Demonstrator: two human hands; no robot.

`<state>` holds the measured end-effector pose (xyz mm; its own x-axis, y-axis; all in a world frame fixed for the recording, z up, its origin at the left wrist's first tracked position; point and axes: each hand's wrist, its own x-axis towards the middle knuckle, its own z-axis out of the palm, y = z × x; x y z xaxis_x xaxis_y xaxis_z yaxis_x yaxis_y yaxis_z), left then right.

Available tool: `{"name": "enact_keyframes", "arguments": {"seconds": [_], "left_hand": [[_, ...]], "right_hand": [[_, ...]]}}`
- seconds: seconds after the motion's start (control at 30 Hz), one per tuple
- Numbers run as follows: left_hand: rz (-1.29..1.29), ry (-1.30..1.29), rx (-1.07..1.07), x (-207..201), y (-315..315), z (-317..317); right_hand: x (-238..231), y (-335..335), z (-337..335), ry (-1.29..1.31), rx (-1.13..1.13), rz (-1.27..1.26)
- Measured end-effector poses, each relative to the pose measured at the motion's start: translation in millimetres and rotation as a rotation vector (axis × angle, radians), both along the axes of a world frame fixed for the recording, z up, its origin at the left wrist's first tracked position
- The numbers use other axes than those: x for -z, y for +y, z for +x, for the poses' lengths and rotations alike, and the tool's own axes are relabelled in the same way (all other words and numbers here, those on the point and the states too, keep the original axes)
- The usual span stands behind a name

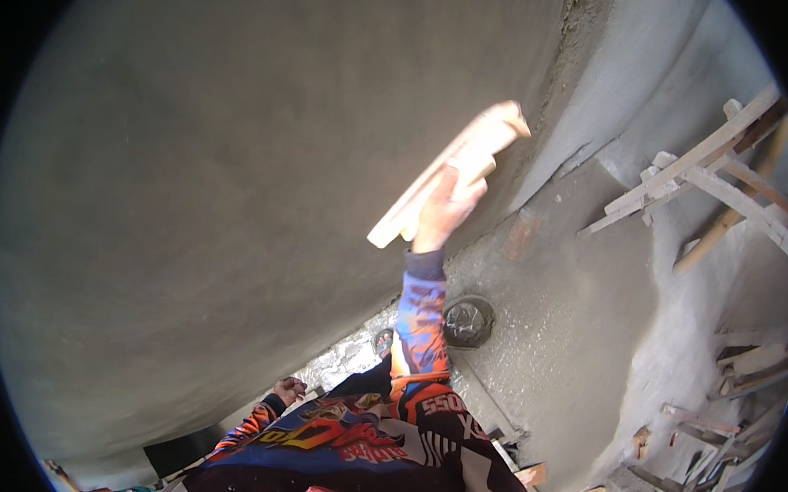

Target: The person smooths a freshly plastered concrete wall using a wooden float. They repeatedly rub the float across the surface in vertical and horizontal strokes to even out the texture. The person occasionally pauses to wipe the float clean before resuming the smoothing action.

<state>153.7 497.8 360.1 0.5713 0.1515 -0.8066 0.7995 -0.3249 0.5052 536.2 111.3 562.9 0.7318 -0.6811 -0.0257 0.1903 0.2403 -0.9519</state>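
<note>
A pale wooden float [493, 134], long and narrow, is gripped by my right hand [448, 209] with the fingers wrapped round its handle. My right arm stretches forward, holding the float slantwise next to the grey plastered wall [222, 151]. Whether its face touches the plaster I cannot tell. Low at my left side, close to the foot of the wall, my left hand [290, 390] has its fingers curled in. Anything it might hold is too small to make out.
A round dark bucket [469, 322] stands on the wet grey floor [576, 298] beside my right forearm. Plaster-smeared wooden trestles [705, 172] stand at the far right. Scrap boards [711, 444] lie piled at the lower right. A foot [384, 340] shows near the wall's base.
</note>
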Motion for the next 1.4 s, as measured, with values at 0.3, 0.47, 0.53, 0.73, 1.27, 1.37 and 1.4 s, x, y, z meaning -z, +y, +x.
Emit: {"name": "enact_keyframes", "arguments": {"seconds": [0.3, 0.47, 0.53, 0.73, 1.27, 1.37, 1.4], "left_hand": [[0.017, -0.069, 0.026, -7, -24, 22], [0.082, -0.144, 0.435, 22, -14, 5], [-0.035, -0.120, 0.151, 38, -8, 6], [0.109, 0.097, 0.013, 15, -29, 26], [0.112, -0.047, 0.129, 34, -71, 81], [0.066, -0.238, -0.084, 37, -47, 40], [0.092, -0.230, -0.044, 28, -53, 46]], "right_hand": [[-11, 1, -8, -0.103, 0.016, 0.030], [-47, 60, -52, -0.322, 0.063, -0.520], [-17, 47, -35, -0.358, 0.105, -0.299], [-98, 15, -16, -0.340, 0.051, -0.560], [-57, -4, -1, -0.447, 0.054, -0.478], [-125, -44, 39, -0.390, 0.100, -0.286], [-167, -48, 41, -0.406, 0.121, -0.280]]}}
